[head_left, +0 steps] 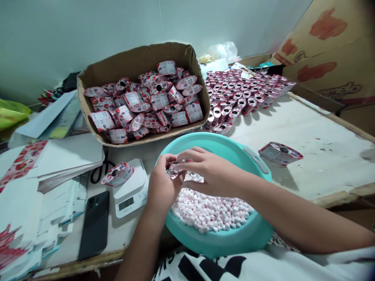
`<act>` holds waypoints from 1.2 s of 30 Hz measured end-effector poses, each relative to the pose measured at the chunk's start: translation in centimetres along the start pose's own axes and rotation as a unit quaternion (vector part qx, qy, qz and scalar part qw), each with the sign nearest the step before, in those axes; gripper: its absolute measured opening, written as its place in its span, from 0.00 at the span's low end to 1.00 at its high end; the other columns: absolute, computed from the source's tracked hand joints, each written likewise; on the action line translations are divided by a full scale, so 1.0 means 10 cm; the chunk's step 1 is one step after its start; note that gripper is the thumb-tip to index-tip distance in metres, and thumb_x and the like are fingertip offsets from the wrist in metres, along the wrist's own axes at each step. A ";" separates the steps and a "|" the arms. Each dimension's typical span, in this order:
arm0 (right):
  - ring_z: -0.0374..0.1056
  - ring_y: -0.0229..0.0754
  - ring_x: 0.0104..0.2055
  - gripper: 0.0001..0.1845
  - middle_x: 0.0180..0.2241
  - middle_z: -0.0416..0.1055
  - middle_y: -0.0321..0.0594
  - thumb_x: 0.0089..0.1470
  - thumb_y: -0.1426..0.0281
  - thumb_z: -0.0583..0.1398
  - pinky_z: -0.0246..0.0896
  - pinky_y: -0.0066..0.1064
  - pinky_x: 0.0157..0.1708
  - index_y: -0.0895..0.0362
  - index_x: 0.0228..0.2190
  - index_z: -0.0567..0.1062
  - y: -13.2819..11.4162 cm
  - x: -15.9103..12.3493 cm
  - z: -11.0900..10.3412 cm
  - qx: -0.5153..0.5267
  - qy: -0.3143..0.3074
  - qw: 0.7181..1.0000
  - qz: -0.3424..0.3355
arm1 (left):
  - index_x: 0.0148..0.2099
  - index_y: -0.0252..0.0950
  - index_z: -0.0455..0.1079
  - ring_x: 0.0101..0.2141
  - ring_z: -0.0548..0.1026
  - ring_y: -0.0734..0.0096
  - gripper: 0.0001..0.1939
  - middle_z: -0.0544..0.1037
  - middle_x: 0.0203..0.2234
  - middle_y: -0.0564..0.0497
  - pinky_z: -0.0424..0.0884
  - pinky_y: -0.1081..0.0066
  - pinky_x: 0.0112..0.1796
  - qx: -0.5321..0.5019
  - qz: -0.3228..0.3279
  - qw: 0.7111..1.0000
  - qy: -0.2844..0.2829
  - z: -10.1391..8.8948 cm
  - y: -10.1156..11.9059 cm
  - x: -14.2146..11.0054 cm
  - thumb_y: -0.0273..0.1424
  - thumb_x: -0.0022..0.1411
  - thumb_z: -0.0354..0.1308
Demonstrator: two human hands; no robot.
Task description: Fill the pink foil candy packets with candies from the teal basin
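Note:
My left hand (164, 187) is closed around a small strawberry-print carton (173, 168), mostly covered by fingers, with pale pieces showing at its opening. Over the same carton bends my right hand (205, 169), its fingertips at the opening and its thumb lower down. Whether a candy is between these fingertips I cannot make out. Both hands are above a teal basin (187, 144) resting against my lap. Inside it lies a heap of small pink and white candies (211, 210).
A cardboard box (140, 56) holds many closed cartons. Rows of open-topped cartons (234, 93) stand behind the basin; a single carton (279, 153) lies right. To the left are a kitchen scale (131, 191), a carton (118, 174), a phone (94, 224), scissors (99, 171) and flat printed sleeves (55, 164).

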State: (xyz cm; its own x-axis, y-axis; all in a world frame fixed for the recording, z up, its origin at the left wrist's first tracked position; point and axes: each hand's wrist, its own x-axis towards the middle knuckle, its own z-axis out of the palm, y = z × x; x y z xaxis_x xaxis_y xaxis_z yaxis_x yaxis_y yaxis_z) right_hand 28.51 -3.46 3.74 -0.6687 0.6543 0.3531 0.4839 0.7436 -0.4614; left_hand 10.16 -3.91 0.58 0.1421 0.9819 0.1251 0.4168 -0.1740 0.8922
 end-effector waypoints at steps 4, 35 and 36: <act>0.64 0.50 0.55 0.17 0.51 0.72 0.47 0.60 0.68 0.60 0.60 0.46 0.56 0.56 0.51 0.74 -0.03 0.01 0.04 -0.014 0.008 0.999 -0.040 | 0.48 0.40 0.66 0.48 0.78 0.63 0.18 0.79 0.48 0.49 0.73 0.65 0.48 0.008 0.010 0.999 0.047 -0.01 0.00 -0.01 0.24 0.55 0.62; 0.72 0.40 0.39 0.20 0.43 0.75 0.43 0.62 0.66 0.57 0.69 0.32 0.37 0.57 0.54 0.66 0.10 -0.01 0.08 0.201 0.034 0.965 0.163 | 0.44 0.41 0.65 0.57 0.70 0.68 0.20 0.78 0.49 0.51 0.54 0.51 0.65 0.170 0.316 0.933 0.028 -0.05 -0.03 -0.03 0.13 0.54 0.54; 0.72 0.40 0.39 0.18 0.43 0.75 0.42 0.63 0.66 0.56 0.69 0.32 0.36 0.56 0.54 0.67 0.09 0.00 0.10 0.202 0.029 0.964 0.173 | 0.44 0.41 0.64 0.56 0.71 0.68 0.21 0.77 0.49 0.51 0.55 0.52 0.64 0.162 0.306 0.938 0.025 -0.05 -0.04 -0.02 0.13 0.53 0.55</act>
